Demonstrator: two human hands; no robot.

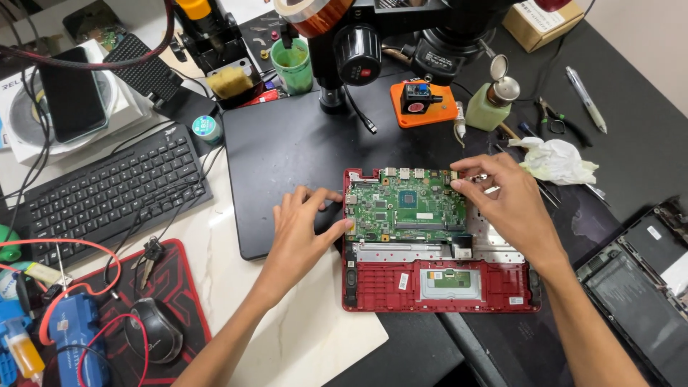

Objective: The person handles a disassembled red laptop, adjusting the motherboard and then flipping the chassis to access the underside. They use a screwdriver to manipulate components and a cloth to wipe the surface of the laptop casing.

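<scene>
Got the green motherboard (pixel 403 206) sitting in the red laptop shell (pixel 437 287) mid-desk. My left hand (pixel 301 229) steadies its left edge, fingers curled; right hand (pixel 502 201) pinches the top-right corner. Next probably calls for an even lift.

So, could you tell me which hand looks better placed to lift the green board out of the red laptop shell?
Probably the right hand: its fingertips already pinch the green board at its top right corner, while the left hand only rests at the left edge.
</scene>
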